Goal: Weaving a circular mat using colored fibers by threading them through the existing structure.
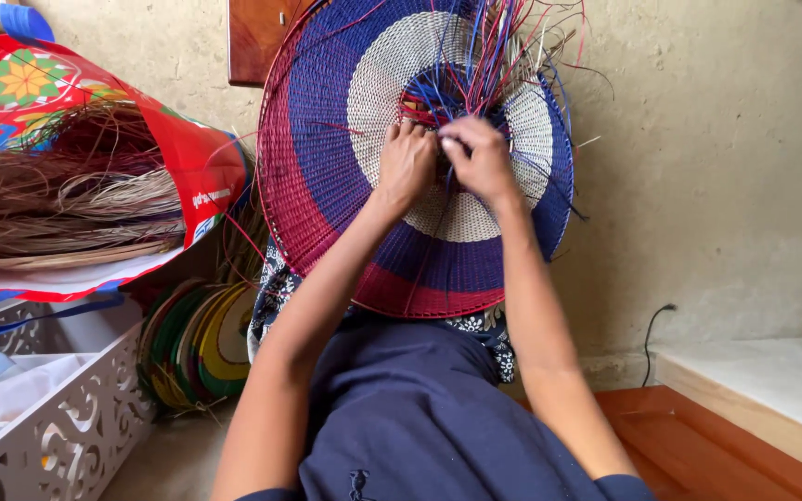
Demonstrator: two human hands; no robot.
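Round woven basket panel (420, 176), crimson, blue and cream rings, propped upright on lap against plaster wall (717, 167).

Left hand (405, 165) and right hand (481, 160) side by side at centre, fingers curled shut, apparently pinching loose coloured strands (475, 65); exact grip hidden. Best worked with strands kept taut, pulled snug against the last row, panel braced steady on knees. Alongside: red bag of dried fibre (67, 186), stacked coloured discs (201, 343), white cut-out crate (58, 436).

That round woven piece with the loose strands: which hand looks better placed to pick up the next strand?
Probably the right hand: its fingertips pinch at the loose blue and red strands, while the left hand lies pressed against the woven disc.
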